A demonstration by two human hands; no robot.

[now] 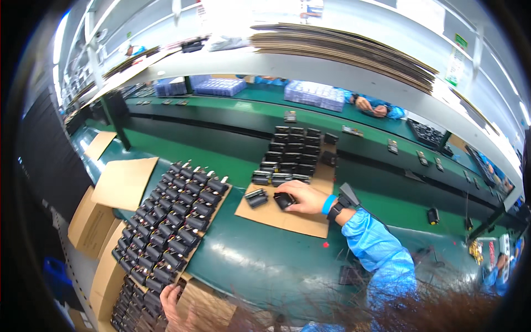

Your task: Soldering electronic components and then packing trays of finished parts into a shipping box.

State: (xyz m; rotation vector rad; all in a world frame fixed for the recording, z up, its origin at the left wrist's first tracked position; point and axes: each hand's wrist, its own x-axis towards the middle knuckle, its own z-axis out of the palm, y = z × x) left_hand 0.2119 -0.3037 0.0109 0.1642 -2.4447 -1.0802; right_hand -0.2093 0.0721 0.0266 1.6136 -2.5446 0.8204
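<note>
Brown hair [354, 312] nearest; right hand [305, 197] pinches black boxy unit [284, 201]; green counter [235, 252] borders tan cardboard [296, 221]; left hand's [175, 311] grip unclear.

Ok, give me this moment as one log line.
right hand: fingers on black unit | left hand: beside unit rows, grip unclear

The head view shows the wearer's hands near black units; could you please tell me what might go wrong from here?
The right hand grips a black, blocky unit close to another loose black, blocky unit, so it might knock that one. The left hand is near the lower edge of the tightly packed black, rounded units with coloured wires, so a brush could shift or tip them.
</note>
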